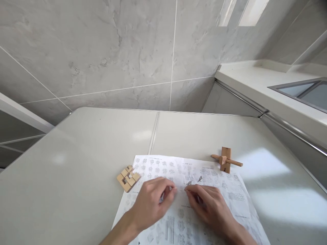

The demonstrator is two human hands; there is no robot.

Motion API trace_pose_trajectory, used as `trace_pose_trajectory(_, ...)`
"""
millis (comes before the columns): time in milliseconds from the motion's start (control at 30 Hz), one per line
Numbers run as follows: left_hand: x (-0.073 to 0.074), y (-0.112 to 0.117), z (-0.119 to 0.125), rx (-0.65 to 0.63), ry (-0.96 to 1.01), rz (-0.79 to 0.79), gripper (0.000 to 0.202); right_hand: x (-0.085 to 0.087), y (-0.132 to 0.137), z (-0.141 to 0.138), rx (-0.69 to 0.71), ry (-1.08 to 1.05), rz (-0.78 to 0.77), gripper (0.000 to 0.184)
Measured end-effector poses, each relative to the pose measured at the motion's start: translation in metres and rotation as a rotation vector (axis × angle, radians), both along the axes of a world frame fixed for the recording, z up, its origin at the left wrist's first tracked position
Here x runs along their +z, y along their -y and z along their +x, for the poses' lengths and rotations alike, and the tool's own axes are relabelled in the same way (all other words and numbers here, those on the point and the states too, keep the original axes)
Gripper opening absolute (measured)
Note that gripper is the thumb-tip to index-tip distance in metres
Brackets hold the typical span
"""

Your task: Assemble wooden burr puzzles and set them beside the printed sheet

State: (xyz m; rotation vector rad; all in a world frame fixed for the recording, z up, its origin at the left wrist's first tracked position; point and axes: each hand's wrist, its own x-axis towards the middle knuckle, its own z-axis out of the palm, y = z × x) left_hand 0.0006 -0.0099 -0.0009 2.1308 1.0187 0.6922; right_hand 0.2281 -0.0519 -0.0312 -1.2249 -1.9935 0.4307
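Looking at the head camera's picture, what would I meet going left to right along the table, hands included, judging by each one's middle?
Wooden block puzzle → the person's left hand → right hand → wooden rod-and-board assembly.

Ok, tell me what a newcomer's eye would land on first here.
Probably the two bare hands, left and right, fingers curled, side by side above a printed sheet at the bottom of the view. Next, likely the two wooden pieces: a blocky one at the sheet's left edge, and a cross-shaped one with a rod through it, at the sheet's upper right.
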Motion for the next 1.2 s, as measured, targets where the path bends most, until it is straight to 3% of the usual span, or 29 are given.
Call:
trace_pose_trajectory(133, 0.01, -0.012, -0.025, 0.236, -0.182, 0.254, 0.011, 0.001, 0.003, -0.003, 0.045, 0.002, -0.024, 0.02)
trace_pose_trajectory(300, 0.001, -0.014, -0.061, 0.565, -0.41, 0.209, 0.054, -0.001, 0.005, -0.008, 0.085, -0.053, 0.02, 0.022)
trace_pose_trajectory(467, -0.008, -0.009, -0.077, 0.691, -0.456, 0.186, 0.078, 0.0, 0.009, -0.014, 0.108, -0.065, 0.039, 0.022)
trace_pose_trajectory(800, -0.003, -0.003, -0.077, 0.847, -0.378, 0.002, 0.074, 0.003, 0.009, -0.016, 0.138, -0.054, 0.032, 0.024)
trace_pose_trajectory(867, -0.002, -0.002, -0.078, 0.828, -0.365, 0.034, 0.072, 0.003, 0.009, -0.016, 0.137, -0.052, 0.029, 0.024)
trace_pose_trajectory(967, -0.003, -0.001, -0.073, 0.684, -0.326, 0.116, 0.067, 0.002, 0.008, -0.015, 0.108, -0.043, 0.026, 0.024)
trace_pose_trajectory(1200, -0.004, -0.007, -0.021, 0.015, -0.229, 0.109, 0.072, -0.002, 0.004, -0.008, -0.112, -0.125, -0.003, 0.017)
